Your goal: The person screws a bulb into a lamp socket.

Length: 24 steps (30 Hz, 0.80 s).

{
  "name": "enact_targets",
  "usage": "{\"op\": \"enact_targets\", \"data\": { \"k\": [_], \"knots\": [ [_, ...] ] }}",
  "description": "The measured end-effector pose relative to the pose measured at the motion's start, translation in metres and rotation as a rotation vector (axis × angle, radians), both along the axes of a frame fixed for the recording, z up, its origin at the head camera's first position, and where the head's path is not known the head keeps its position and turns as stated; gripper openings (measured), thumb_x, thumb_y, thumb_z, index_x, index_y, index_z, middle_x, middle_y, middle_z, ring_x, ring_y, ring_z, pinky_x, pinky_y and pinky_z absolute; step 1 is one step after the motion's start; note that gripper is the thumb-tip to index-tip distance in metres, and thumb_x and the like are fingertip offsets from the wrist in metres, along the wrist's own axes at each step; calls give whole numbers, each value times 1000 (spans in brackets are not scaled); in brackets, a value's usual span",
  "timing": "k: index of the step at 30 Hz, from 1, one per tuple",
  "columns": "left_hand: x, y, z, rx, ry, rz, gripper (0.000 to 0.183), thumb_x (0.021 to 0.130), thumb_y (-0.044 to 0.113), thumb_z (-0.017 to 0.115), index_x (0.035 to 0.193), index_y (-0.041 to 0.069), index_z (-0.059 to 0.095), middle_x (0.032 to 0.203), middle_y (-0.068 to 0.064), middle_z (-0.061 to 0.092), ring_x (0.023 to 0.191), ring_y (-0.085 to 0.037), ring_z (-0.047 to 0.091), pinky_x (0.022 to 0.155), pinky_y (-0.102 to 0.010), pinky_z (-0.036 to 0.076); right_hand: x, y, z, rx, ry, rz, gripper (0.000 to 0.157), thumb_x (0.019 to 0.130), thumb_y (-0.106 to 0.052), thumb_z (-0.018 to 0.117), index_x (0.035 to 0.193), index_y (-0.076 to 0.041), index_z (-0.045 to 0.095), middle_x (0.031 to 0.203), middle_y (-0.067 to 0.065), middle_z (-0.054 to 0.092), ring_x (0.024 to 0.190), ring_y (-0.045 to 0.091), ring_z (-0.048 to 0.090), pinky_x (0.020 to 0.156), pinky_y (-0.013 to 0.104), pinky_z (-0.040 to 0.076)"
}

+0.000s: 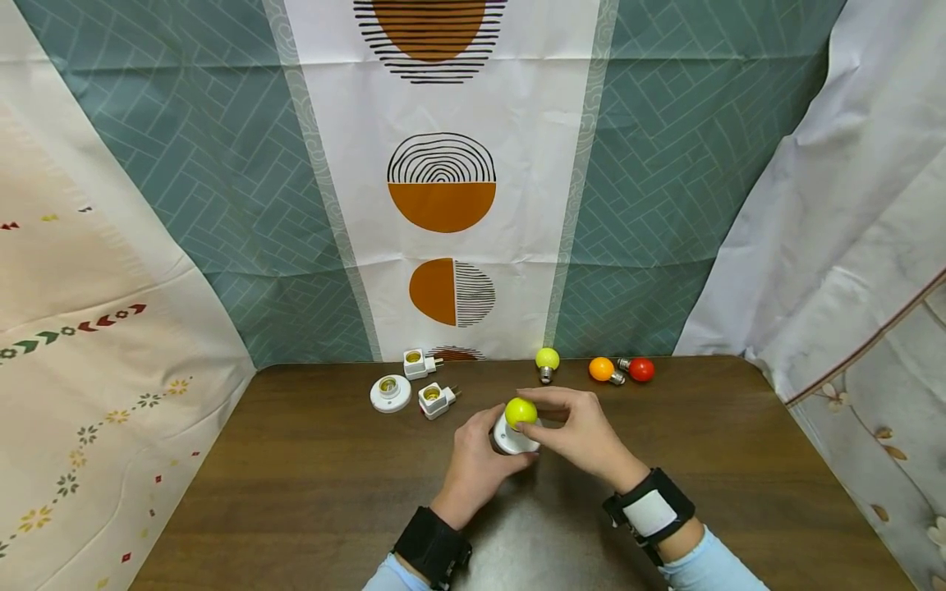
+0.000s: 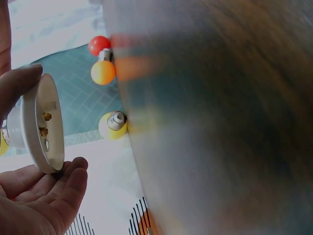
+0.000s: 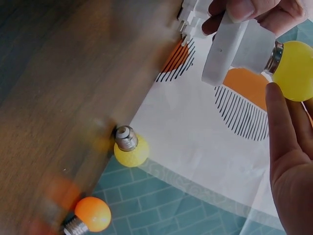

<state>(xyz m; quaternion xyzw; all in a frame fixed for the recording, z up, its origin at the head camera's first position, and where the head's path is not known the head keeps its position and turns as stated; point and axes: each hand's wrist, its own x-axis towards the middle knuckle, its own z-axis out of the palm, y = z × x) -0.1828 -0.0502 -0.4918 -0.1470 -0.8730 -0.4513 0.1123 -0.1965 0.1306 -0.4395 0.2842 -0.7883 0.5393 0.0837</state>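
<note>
My left hand (image 1: 476,455) holds a round white lamp holder (image 1: 508,441) by its rim, raised above the table, thumb on one side and fingers on the other. Its hollow underside with brass screws (image 2: 46,117) faces the left wrist camera. A yellow light bulb (image 1: 521,412) sits in the holder's socket, part of its metal cap (image 3: 275,58) still showing. Around the bulb's glass are the thumb and fingers of my right hand (image 1: 580,427), pinching it. In the right wrist view, one fingertip (image 3: 273,90) touches the bulb near its cap.
Toward the back left lie another round lamp holder (image 1: 390,394) and two white plug-in sockets, one farther back (image 1: 419,364) and one nearer (image 1: 436,400). Along the back edge lie a yellow-green bulb (image 1: 547,359), an orange bulb (image 1: 601,369) and a red bulb (image 1: 641,370). Curtains hang behind the brown table (image 1: 310,476).
</note>
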Motion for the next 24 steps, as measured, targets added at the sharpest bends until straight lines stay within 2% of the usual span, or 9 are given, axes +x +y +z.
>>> {"op": "enact_targets", "data": {
  "k": [4, 7, 11, 14, 17, 20, 24],
  "knots": [
    [0, 0, 0, 6, 10, 2, 74, 63, 42, 83, 126, 13, 55, 113, 5, 57, 98, -10, 53, 82, -27, 45, 0, 0, -1, -26, 12, -20, 41, 74, -23, 78, 113, -17, 65, 111, 5, 63, 94, 15, 61, 72, 39, 51],
    [0, 0, 1, 13, 19, 2, 74, 63, 42, 83, 126, 13, 55, 113, 5, 57, 98, -10, 54, 82, -27, 45, 0, 0, 1, -35, 16, -37, 43, 72, -24, 79, 112, -17, 65, 111, 5, 62, 94, 15, 61, 71, 39, 51],
    [0, -1, 2, 15, 23, 2, 75, 63, 42, 83, 125, 11, 56, 113, 4, 57, 99, -11, 54, 82, -28, 45, 0, 1, 3, 16, 12, -47, 50, 73, -29, 79, 119, -22, 61, 120, -3, 58, 103, 12, 57, 79, 34, 48],
    [0, -1, 2, 11, 21, 2, 75, 62, 41, 83, 125, 10, 56, 113, 4, 57, 99, -10, 54, 82, -28, 44, 0, 3, 4, 66, 1, -6, 57, 76, -31, 76, 128, -23, 55, 129, -7, 52, 111, 12, 52, 86, 33, 45],
    [-1, -1, 3, 12, 20, 0, 73, 63, 40, 83, 124, 12, 56, 113, 5, 57, 99, -10, 54, 83, -28, 44, 0, 3, 4, 86, -2, 45, 59, 78, -24, 74, 132, -20, 51, 134, -7, 48, 117, 14, 48, 90, 35, 42],
    [-1, -1, 3, 13, 24, -1, 72, 63, 39, 83, 124, 13, 56, 113, 6, 57, 99, -10, 53, 83, -28, 44, 3, 1, 7, 81, -5, 61, 57, 78, -14, 73, 131, -16, 52, 133, -5, 49, 118, 15, 47, 89, 37, 43],
    [-1, -1, 3, -1, 39, 5, 72, 63, 40, 83, 124, 14, 57, 112, 7, 57, 99, -10, 53, 82, -29, 44, 12, -4, 25, 53, -39, 71, 50, 77, -1, 69, 125, -10, 56, 126, 0, 55, 113, 20, 51, 86, 39, 45]
  ]
}}
